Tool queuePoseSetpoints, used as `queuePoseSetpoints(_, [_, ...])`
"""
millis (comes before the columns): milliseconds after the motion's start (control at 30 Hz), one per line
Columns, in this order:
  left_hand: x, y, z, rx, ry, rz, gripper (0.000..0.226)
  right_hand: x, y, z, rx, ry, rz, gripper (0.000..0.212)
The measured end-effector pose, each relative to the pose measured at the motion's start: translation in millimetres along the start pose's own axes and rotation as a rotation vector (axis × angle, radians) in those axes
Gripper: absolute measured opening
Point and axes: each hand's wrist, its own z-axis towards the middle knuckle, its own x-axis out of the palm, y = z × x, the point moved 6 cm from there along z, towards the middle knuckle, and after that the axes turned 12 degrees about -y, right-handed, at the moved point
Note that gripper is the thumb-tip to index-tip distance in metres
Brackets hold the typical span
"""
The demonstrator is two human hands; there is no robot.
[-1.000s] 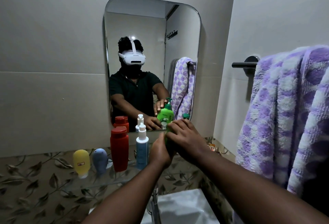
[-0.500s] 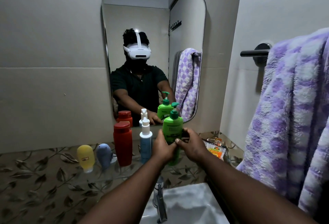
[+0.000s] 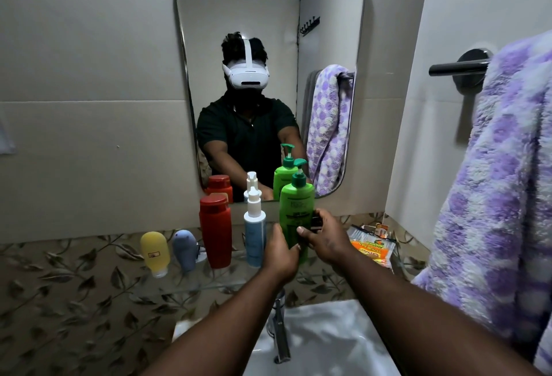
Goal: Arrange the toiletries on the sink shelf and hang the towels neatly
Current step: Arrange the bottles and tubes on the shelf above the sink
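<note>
A green pump bottle [image 3: 295,205] stands upright on the glass shelf [image 3: 191,283] under the mirror. My left hand [image 3: 280,253] grips its lower left side and my right hand [image 3: 324,235] grips its right side. Left of it stand a blue spray bottle [image 3: 254,226], a red bottle [image 3: 215,230], a grey-blue tube [image 3: 184,248] and a yellow tube [image 3: 154,253]. A purple-and-white towel [image 3: 495,190] hangs on the black rail [image 3: 457,68] at the right.
An orange packet [image 3: 372,248] lies on the shelf right of the green bottle. The mirror [image 3: 268,32] reflects a person, the bottles and the towel. Below are a chrome tap [image 3: 279,331] and the white basin [image 3: 325,342]. Leaf-patterned tiles run behind the shelf.
The green bottle, earlier hidden under both hands, now shows upright with the hands lower on its sides. The view has moved closer and tilted up slightly.
</note>
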Motion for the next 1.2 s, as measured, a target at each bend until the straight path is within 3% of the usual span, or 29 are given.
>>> queuePoseSetpoints(333, [1, 6, -6, -0.047, -0.056, 0.037, 0.054, 1, -9, -4, 0.016, -0.02, -0.041, 0.031])
queuePoseSetpoints(500, [-1, 8, -19, -0.077, -0.128, 0.124, 0.072, 3, -7, -19, 0.054, -0.04, -0.1, 0.048])
queuePoseSetpoints(733, [-4, -2, -43, -0.087, -0.067, 0.193, 0.084, -1, -2, -36, 0.099, -0.105, -0.206, 0.066])
queuePoseSetpoints(967, [-15, -6, -60, -0.029, -0.048, 0.155, 0.078, -4, 9, -58, 0.087, -0.161, -0.299, 0.064])
queuePoseSetpoints(1100, [-24, -26, -78, 0.116, -0.069, 0.144, 0.04, -6, 17, -72, 0.038, -0.202, -0.356, 0.056])
queuePoseSetpoints(1200, [-29, -33, -89, 0.148, -0.081, 0.102, 0.038, -12, 24, -83, -0.005, -0.226, -0.372, 0.051])
